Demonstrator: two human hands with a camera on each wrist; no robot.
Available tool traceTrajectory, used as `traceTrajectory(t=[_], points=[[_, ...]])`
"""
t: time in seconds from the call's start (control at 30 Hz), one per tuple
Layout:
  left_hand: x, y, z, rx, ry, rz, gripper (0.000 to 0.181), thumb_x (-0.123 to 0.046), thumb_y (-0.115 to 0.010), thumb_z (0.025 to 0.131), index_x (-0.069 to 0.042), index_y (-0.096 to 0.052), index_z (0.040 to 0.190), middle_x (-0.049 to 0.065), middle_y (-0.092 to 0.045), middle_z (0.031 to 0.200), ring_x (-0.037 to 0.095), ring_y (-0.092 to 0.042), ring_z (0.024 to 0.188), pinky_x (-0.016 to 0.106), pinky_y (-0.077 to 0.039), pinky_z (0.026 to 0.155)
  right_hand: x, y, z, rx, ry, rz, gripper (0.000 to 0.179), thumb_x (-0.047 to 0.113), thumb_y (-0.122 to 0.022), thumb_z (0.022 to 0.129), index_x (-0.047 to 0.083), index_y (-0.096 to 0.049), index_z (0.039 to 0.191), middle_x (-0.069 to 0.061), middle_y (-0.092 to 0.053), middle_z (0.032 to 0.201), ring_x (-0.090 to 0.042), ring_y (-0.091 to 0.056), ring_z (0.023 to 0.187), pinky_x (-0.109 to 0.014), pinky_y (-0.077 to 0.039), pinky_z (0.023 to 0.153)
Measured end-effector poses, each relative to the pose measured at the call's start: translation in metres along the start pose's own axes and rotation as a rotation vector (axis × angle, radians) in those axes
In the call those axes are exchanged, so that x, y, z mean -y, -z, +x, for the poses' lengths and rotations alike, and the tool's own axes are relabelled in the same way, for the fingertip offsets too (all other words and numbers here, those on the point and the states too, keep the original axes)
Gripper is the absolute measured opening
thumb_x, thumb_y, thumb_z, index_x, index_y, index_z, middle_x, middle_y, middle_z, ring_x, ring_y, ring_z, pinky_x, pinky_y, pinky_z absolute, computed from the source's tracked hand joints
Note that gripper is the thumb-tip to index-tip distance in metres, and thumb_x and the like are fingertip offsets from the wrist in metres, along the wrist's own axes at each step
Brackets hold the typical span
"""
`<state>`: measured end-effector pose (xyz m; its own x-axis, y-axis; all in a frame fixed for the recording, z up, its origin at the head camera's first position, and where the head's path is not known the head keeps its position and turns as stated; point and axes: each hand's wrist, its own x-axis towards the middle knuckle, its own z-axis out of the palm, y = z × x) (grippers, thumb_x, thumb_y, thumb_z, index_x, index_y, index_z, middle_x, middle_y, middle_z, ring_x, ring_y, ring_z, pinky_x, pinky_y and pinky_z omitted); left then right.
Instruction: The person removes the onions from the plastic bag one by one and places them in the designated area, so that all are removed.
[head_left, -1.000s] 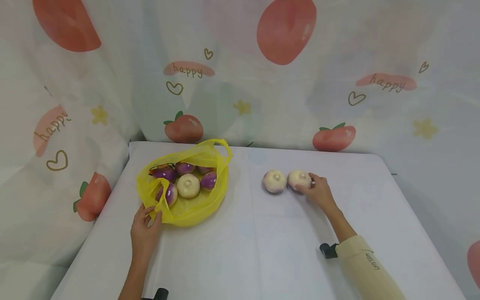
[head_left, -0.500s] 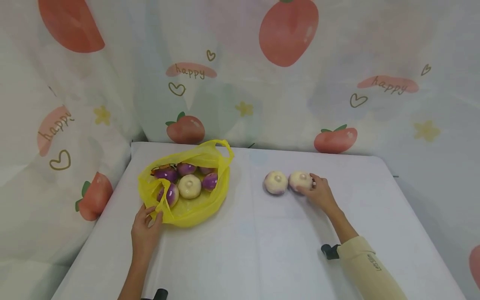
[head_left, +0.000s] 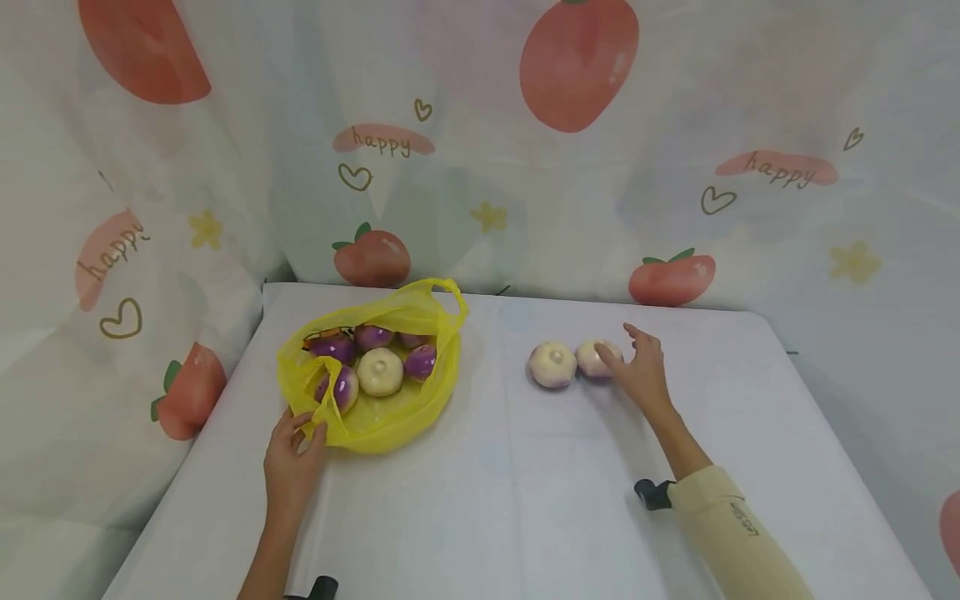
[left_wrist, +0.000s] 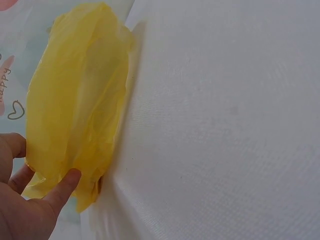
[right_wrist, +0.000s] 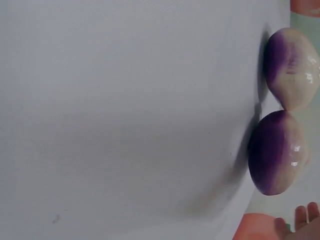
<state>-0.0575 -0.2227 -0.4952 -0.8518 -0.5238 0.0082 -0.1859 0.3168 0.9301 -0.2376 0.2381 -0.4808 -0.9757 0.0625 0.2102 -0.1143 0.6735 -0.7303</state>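
Note:
A yellow plastic bag [head_left: 397, 425] stands with its mouth open on the left of the table in the head view. Inside lie several glossy purple-and-white turnips [head_left: 379, 372]. My left hand [head_left: 291, 462] holds the bag's near left edge, thumb [left_wrist: 67, 182] on the near side and fingers at the other side. To the right, a turnip [head_left: 552, 365] sits on the cloth, touching a second turnip [head_left: 594, 360] beside it. My right hand [head_left: 643, 379] is just right of this second one, thumb and fingers spread, holding nothing. In the right wrist view its fingertips [right_wrist: 300, 217] are apart from both turnips.
The table [head_left: 450, 517] wears a white cloth. Behind and to the left hangs a printed curtain [head_left: 465, 150] with fruit and hearts. Dark wrist cameras [head_left: 652, 493] stick out near both wrists. An orange-and-black piece [head_left: 327, 335] shows at the bag's far left inside.
My right hand has let go of the right-hand turnip, its fingers spreading and lifting away. The left hand and bag have stayed put.

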Motion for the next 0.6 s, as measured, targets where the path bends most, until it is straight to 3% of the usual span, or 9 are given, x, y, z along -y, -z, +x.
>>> traceTrajectory(t=[0.13,0.2,0.37,0.6], points=[[0.002,-0.002,0.000,-0.004,-0.006,-0.002,0.034,-0.020,-0.062,0.092,0.003,-0.056,0.116,0.019,-0.031,0.146,0.034,-0.042,0.126,0.038,-0.042,0.095,0.011,-0.001,0.003,-0.163,0.067,0.168,0.059,0.023,-0.070,0.086,-0.001,-0.045,0.134,-0.020,-0.043,0.127,-0.033,-0.044,0.115,-0.046,-0.039,0.097],[0.002,-0.003,0.000,-0.008,-0.009,0.002,0.034,-0.020,-0.063,0.092,0.003,-0.056,0.116,0.019,-0.032,0.146,0.034,-0.041,0.127,0.039,-0.041,0.096,0.019,-0.002,0.004,-0.200,0.102,0.232,0.056,0.018,-0.071,0.085,-0.001,-0.046,0.132,-0.017,-0.045,0.125,-0.030,-0.046,0.115,-0.043,-0.041,0.097],[0.002,-0.004,0.000,-0.018,-0.011,0.015,0.034,-0.021,-0.062,0.092,0.003,-0.057,0.116,0.019,-0.033,0.146,0.033,-0.040,0.127,0.041,-0.041,0.096,0.042,-0.004,0.005,-0.165,0.136,0.301,0.056,0.016,-0.069,0.087,-0.003,-0.043,0.133,-0.017,-0.044,0.128,-0.032,-0.045,0.117,-0.042,-0.040,0.098],[0.002,-0.003,-0.001,-0.023,-0.003,0.030,0.033,-0.019,-0.062,0.092,0.003,-0.057,0.116,0.019,-0.033,0.146,0.032,-0.040,0.128,0.039,-0.042,0.096,0.102,-0.007,-0.001,-0.106,0.211,0.412,0.054,0.002,-0.067,0.085,-0.009,-0.042,0.132,-0.026,-0.044,0.125,-0.042,-0.043,0.115,-0.052,-0.038,0.098]])
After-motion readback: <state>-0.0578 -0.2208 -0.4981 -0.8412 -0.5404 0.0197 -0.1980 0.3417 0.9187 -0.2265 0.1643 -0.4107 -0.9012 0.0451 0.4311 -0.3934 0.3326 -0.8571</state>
